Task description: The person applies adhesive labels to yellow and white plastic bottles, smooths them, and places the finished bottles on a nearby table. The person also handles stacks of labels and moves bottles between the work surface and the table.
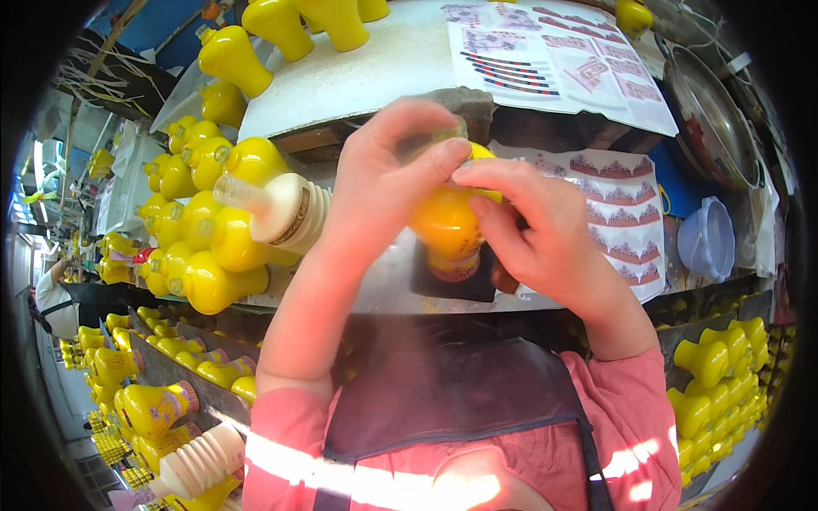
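Both hands are on a glossy yellow bottle (446,223) held over the near edge of the worktable. It narrows toward a base wrapped in a pinkish patterned band (454,270), and faint patterning marks its right side. My left hand (399,162) curls over the bottle's upper part, thumb stretched toward my right hand and partly hiding the neck. My right hand (538,217) grips the bottle's right shoulder, forefinger and thumb bent against it. Whether a thin decal lies under the fingertips I cannot tell. A dark pad (423,281) shows behind the base.
Several yellow bottles (230,247) lie stacked at left beside a cream ribbed bottle (294,209). Printed decal sheets (620,217) lie at right, others (545,64) on the raised white board (383,77). A pale blue bucket (707,240) and metal basin (711,115) stand far right. Racked bottles (720,375) flank me.
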A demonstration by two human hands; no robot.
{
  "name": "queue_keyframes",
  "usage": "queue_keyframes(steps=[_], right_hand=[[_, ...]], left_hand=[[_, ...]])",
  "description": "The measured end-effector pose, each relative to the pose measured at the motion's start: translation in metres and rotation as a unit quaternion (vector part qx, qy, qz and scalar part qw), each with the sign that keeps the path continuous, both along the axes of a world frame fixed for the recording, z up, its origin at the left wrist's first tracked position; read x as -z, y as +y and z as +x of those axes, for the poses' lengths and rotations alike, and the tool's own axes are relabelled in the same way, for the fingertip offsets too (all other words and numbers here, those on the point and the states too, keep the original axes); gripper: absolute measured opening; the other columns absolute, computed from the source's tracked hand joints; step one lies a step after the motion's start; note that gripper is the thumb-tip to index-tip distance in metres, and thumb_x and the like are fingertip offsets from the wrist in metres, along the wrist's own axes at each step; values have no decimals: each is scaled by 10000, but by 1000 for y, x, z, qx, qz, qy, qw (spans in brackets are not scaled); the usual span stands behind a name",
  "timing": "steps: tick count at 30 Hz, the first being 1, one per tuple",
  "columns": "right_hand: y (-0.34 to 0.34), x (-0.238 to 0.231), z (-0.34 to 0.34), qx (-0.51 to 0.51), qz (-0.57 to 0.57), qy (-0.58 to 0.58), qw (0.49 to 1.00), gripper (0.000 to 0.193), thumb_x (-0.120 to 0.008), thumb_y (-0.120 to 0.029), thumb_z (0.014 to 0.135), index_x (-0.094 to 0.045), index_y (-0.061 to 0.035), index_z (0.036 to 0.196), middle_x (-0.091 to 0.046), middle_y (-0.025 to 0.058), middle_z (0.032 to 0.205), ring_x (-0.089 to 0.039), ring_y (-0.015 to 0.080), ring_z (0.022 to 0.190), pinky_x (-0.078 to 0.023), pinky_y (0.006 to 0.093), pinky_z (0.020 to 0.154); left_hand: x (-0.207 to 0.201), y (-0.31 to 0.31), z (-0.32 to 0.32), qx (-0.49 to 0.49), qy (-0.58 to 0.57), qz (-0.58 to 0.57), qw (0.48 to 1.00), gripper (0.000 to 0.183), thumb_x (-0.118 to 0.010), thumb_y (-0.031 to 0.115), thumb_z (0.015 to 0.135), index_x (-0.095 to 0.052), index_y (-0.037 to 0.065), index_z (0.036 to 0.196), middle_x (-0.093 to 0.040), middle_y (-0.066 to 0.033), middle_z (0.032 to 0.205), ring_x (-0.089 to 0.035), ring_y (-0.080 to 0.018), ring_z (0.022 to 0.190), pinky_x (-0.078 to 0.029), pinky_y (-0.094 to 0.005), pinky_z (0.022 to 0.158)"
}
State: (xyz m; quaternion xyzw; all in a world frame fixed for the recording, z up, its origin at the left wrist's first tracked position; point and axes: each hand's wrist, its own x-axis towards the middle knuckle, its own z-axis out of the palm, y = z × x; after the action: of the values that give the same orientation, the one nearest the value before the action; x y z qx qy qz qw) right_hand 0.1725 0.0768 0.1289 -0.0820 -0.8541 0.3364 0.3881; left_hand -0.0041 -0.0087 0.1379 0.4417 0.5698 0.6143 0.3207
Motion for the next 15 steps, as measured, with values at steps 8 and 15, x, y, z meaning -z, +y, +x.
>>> queue_keyframes(steps=[8, 15], right_hand=[[3, 20, 3, 23, -79, 67, 994, 214, -707, -30, 883, -704, -100, 1086, -728, 100, 919, -694, 265, 687, -526, 319, 580], [-17, 12, 11, 2, 138, 23, 990, 284, -748, -35, 815, -714, -112, 1087, -720, 71, 840, -678, 257, 639, -525, 345, 553]], left_hand=[[-15, -16, 13, -10, -102, 7, 995, 139, -748, 30, 848, -694, 14, 975, -711, -36, 973, -638, -77, 899, -515, -235, 830], [-16, -24, 15, -44, 25, -16, 999, 144, -729, 2, 851, -683, 7, 987, -726, -78, 1098, -645, -89, 942, -539, -259, 862]])
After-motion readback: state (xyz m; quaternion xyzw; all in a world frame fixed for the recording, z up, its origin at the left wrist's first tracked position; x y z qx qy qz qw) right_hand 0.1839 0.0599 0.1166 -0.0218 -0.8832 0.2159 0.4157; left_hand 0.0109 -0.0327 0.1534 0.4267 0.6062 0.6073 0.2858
